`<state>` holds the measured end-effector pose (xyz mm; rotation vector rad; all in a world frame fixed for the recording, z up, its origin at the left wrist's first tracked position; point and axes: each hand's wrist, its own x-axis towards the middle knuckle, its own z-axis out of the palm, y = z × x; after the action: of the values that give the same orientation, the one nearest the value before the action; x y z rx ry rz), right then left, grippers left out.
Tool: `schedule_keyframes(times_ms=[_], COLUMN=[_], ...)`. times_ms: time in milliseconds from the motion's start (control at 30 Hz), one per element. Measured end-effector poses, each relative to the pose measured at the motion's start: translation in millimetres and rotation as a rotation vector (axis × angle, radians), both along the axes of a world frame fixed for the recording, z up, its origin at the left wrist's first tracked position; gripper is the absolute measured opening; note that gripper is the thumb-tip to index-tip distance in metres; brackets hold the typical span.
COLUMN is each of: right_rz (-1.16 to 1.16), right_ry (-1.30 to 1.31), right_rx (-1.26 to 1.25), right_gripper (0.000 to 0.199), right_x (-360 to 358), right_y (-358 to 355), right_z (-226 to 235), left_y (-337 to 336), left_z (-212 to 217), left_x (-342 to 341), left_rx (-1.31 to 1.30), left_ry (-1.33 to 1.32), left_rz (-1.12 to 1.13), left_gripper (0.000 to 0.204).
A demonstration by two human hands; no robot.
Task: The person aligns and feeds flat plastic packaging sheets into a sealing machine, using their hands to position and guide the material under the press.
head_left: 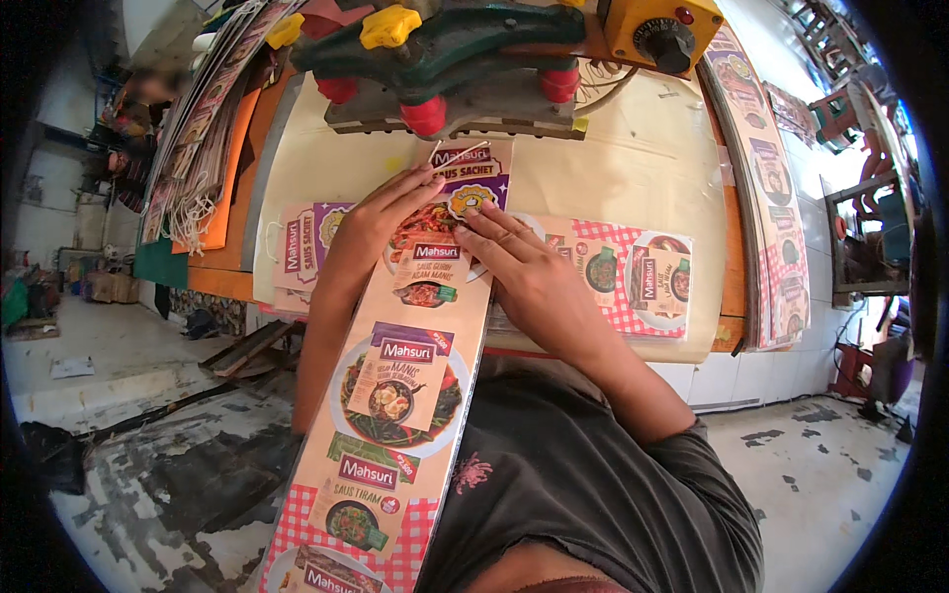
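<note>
A long printed card strip (415, 326) with food pictures and a red checked lower end runs from the press down past my body, tilted to the left. My left hand (381, 212) lies along its upper left edge, fingers stretched out near a white string (465, 155) at the strip's top. Across the strip's upper right edge, my right hand (524, 267) rests with its fingers flat on the print. A second strip (613, 272) lies crosswise beneath on the cream work surface (633, 148). Just beyond my hands is the dark green press head (465, 54).
Red rubber feet (425, 116) and yellow knobs (390, 28) are on the press. A yellow control box (662, 35) with a black dial stands at the far right. Stacked strips with strings (198, 148) hang at the left; another stack (771, 198) lies along the right edge.
</note>
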<state>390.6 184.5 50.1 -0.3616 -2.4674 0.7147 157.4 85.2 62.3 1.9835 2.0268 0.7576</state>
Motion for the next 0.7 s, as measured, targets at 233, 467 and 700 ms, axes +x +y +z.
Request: schedule_keyframes(times_ms=[233, 467, 700], right_rz=[0.007, 0.029, 0.045], right_ry=[0.009, -0.024, -0.031], right_rx=[0.016, -0.083, -0.091], right_gripper=[0.038, 0.050, 0.052], right_x=[-2.9, -0.8, 0.4], right_y=[-2.0, -1.8, -0.6], right_z=[-1.0, 6.5, 5.0], left_y=[-1.9, -2.3, -3.7], left_z=[-8.2, -22.3, -25.7], left_x=[-4.4, -12.5, -12.7], left_rx=[0.032, 0.084, 0.099], left_ry=[-0.083, -0.043, 0.001], left_rz=[-0.004, -0.013, -0.025], left_gripper=[0.059, 0.059, 0.068])
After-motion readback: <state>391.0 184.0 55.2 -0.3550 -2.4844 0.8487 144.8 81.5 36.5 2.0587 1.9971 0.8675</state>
